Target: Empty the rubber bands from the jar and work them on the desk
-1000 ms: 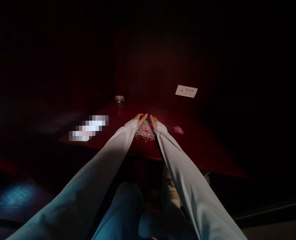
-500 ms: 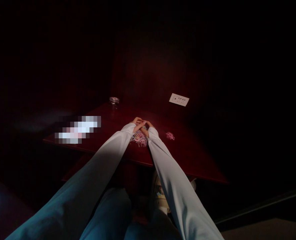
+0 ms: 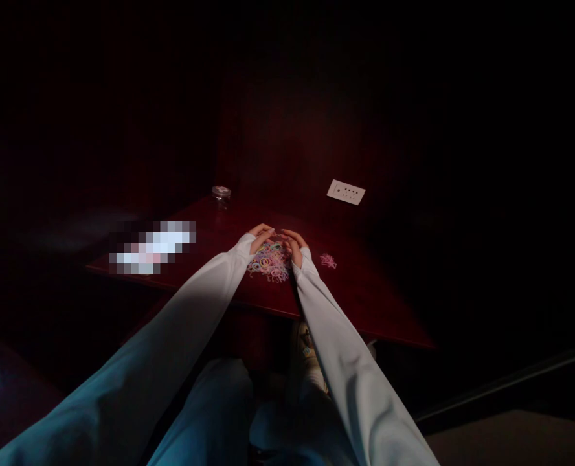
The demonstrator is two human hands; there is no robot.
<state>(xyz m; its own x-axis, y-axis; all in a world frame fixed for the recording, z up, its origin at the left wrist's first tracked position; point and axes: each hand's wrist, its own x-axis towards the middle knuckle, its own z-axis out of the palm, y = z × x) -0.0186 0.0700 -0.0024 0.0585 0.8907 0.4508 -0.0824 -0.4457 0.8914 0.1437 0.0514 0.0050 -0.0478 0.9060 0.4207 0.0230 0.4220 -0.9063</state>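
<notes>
A heap of small elastic hair ties point(image 3: 269, 262) in pink, yellow, blue and other pale colours lies on the dark red table point(image 3: 360, 301). At the heap's far left edge is my left hand point(image 3: 261, 237), fingers stretched out and curving inward. My right hand point(image 3: 294, 243) curves around the far right edge, its fingers apart. The fingertips of both hands come close together behind the pile, with a small gap between them. Neither hand visibly grips a hair tie. To the right of my right hand sits a smaller clump of pink hair ties point(image 3: 328, 261).
A clear lidded jar point(image 3: 221, 197) stands at the table's back left. A bright pixelated patch point(image 3: 154, 247) covers something on the left side. On the panel behind the table is a white socket plate point(image 3: 346, 192). My legs point(image 3: 204, 414) are below the front edge.
My hands were overlapping above the heap. They have moved apart to its two sides, uncovering more of the hair ties. The view has shifted slightly.
</notes>
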